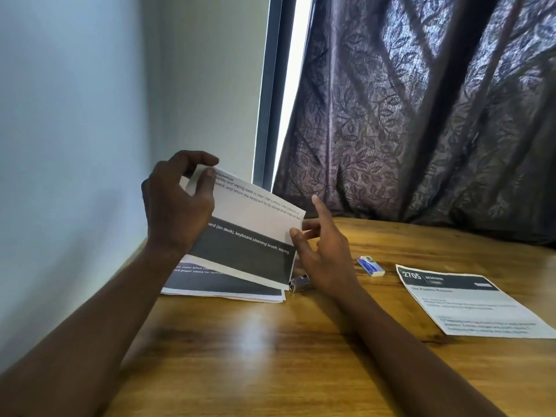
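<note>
A folded printed sheet, white with a dark band and white text, is held up above the wooden table. My left hand pinches its upper left corner between thumb and fingers. My right hand pinches the sheet's right edge with thumb and fingers, the index finger pointing upward. Under the held sheet lies a small stack of similar printed papers flat on the table.
Another printed sheet headed 2705 lies at the right. A small blue and white box sits behind it. A small metal object lies by my right wrist. A purple patterned curtain hangs behind; a pale wall stands left.
</note>
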A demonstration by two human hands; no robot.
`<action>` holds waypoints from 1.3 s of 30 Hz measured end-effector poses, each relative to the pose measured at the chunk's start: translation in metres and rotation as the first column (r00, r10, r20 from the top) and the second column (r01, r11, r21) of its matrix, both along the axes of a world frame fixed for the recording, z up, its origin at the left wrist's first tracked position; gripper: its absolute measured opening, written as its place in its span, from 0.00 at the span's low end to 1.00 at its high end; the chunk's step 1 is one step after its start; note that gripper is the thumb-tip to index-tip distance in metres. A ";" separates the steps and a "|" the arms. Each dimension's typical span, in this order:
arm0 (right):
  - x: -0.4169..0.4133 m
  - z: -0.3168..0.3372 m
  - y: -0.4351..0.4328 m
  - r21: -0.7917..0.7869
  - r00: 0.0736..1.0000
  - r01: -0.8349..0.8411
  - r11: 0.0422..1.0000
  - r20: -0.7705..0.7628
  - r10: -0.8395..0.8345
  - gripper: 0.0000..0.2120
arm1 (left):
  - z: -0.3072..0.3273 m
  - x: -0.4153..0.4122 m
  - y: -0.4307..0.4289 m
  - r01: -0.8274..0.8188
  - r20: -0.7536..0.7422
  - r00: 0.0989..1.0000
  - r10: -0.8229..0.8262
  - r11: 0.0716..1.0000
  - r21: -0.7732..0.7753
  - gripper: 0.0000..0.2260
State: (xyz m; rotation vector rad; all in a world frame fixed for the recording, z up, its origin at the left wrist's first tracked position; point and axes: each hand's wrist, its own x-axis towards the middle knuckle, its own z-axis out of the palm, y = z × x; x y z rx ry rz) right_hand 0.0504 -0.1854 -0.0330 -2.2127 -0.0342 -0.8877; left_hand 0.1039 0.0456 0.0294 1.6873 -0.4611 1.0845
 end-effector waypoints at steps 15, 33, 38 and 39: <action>-0.006 0.014 -0.021 0.145 0.921 0.147 0.978 0.341 -0.189 0.04 | -0.026 0.003 -0.016 -0.216 0.175 0.974 0.146 0.838 0.501 0.19; -0.004 0.010 0.005 -0.322 0.920 0.182 0.929 0.389 -0.046 0.07 | -0.030 -0.002 -0.026 -0.256 0.264 0.959 0.099 0.696 0.671 0.04; -0.005 0.008 0.010 -0.324 0.944 0.138 0.936 0.329 -0.025 0.08 | -0.029 -0.009 -0.032 -0.239 0.243 0.966 0.086 0.655 0.717 0.10; -0.006 0.008 0.010 -0.331 0.945 0.138 0.933 0.326 -0.023 0.08 | -0.030 -0.011 -0.033 -0.236 0.250 0.966 0.072 0.650 0.722 0.10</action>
